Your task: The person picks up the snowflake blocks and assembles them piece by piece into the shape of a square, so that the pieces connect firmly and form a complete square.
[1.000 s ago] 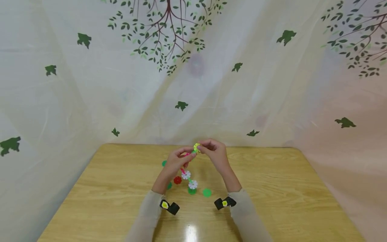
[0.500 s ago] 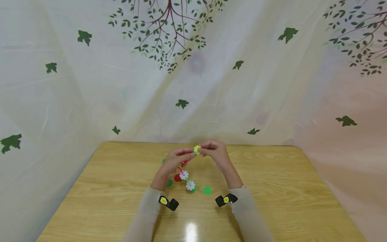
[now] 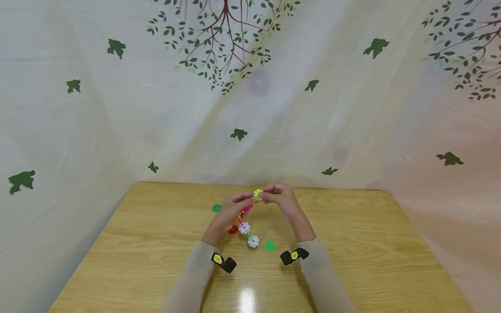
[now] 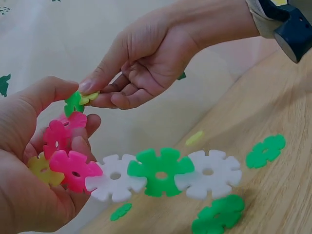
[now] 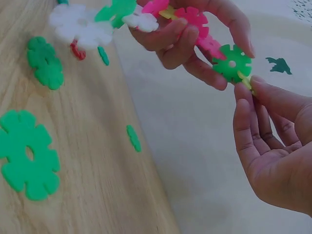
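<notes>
A chain of interlocking plastic snowflake discs in pink, yellow, white and green hangs from my left hand, which holds it among its fingers. Its white and green discs trail below the palm in the left wrist view. At the upper end, a green disc stands between the left thumb and fingers. My right hand pinches a yellow snowflake disc between thumb and fingertips, its edge right at that green disc's rim. The right fingers cover part of the yellow disc.
Loose green discs lie on the wooden table below the hands. A red disc shows partly behind the left hand, and another green disc lies to its left. A printed cloth hangs behind the table.
Both hands stay together at the yellow disc with only slight shifts. The hanging end of the chain swings a little left, then right. The head view shifts slightly.
</notes>
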### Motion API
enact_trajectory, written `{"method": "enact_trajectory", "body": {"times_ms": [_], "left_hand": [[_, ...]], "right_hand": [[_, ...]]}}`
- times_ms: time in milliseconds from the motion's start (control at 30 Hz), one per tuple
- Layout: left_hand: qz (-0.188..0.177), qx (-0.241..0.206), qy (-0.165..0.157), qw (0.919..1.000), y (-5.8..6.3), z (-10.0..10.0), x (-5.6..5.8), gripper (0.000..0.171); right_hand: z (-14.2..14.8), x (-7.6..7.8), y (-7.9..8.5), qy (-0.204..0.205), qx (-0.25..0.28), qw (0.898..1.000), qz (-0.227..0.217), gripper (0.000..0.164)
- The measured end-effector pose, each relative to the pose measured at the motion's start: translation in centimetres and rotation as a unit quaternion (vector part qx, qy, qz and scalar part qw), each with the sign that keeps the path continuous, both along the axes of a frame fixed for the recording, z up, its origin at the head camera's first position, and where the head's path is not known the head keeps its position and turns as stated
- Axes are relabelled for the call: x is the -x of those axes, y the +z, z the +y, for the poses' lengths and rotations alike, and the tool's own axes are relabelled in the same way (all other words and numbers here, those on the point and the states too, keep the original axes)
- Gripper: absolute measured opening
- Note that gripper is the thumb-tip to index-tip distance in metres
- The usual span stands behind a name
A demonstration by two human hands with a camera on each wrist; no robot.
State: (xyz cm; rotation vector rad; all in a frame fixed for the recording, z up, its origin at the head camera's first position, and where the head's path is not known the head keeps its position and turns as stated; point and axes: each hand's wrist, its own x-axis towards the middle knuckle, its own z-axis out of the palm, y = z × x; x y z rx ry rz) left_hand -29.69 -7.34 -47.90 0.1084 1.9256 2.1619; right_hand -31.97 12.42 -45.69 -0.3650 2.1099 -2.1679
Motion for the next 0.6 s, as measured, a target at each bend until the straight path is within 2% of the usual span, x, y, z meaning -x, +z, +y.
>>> {"method": "enact_trajectory", "body": {"times_ms": [233, 367, 500, 600], "left_hand": [[0.018, 0.045, 0.002, 0.9988, -1.0, 0.1, 0.3, 0.034], [0.018, 0.064, -0.004, 0.9978, -1.3, 0.0, 0.5, 0.036], [0.009, 0.07, -0.005, 0.9975, -1.3, -0.5, 0.6, 0.037], [0.003, 0.064, -0.006, 0.9979, -1.1, -0.9, 0.6, 0.037]], "right_hand": [[0.5, 0.6, 0.0, 0.016, -0.059, 0.998, -0.01, 0.026], [1.0, 0.8, 0.1, 0.03, -0.112, 0.993, -0.014, 0.028], [1.8, 0.4, 0.2, 0.068, -0.181, 0.981, -0.017, 0.032], [2.7, -0.2, 0.0, 0.125, -0.235, 0.964, -0.022, 0.034]]}}
